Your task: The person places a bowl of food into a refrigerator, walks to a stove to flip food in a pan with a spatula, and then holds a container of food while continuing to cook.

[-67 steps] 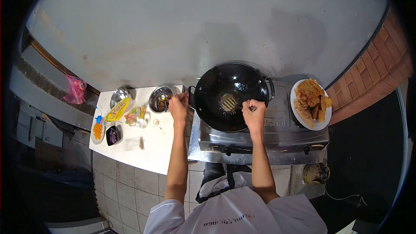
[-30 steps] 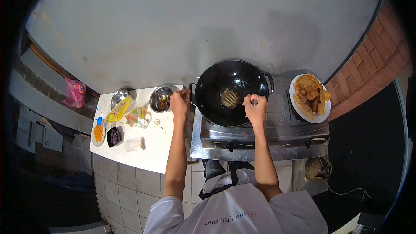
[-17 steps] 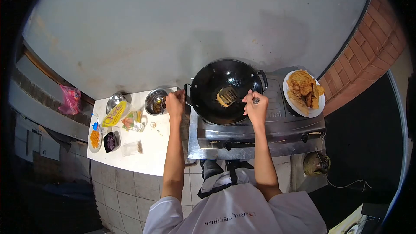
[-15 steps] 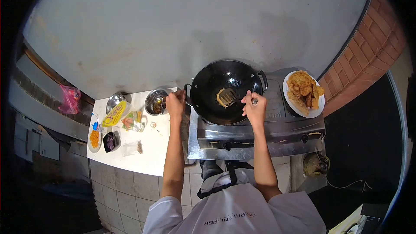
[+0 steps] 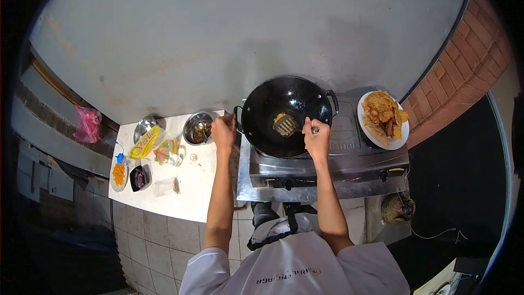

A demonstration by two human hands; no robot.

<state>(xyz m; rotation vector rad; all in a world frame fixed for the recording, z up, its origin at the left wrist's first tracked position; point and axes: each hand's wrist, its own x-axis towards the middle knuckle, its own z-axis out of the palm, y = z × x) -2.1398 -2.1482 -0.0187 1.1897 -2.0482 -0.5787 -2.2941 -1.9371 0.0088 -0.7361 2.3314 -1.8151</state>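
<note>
A black wok (image 5: pixel 262 101) sits on the stove's left burner. My right hand (image 5: pixel 316 137) is closed around the handle of a slotted spatula (image 5: pixel 285 125), whose blade lies flat on the bottom of the wok. Under the blade, mostly covered, is a small yellowish-brown mass of food (image 5: pixel 280 115). My left hand (image 5: pixel 223 134) is closed at the wok's left handle (image 5: pixel 236 118), its fingertips partly hidden. Just left of that hand stands a steel bowl (image 5: pixel 190 127) with dark contents and a spoon.
On the steel stove (image 5: pixel 349 164), a white plate (image 5: pixel 403 137) carries fried food. The white table (image 5: pixel 191 196) at left holds another steel bowl (image 5: pixel 146 125), a yellow packet (image 5: pixel 145 143), a black bowl (image 5: pixel 140 178) and a plate of orange pieces (image 5: pixel 119 176). A grey wall (image 5: pixel 180 38) rises behind.
My right hand has shifted slightly left and down and its grip has turned. The spatula blade now covers more of the yellowish-brown food. My left hand stays at the wok's handle.
</note>
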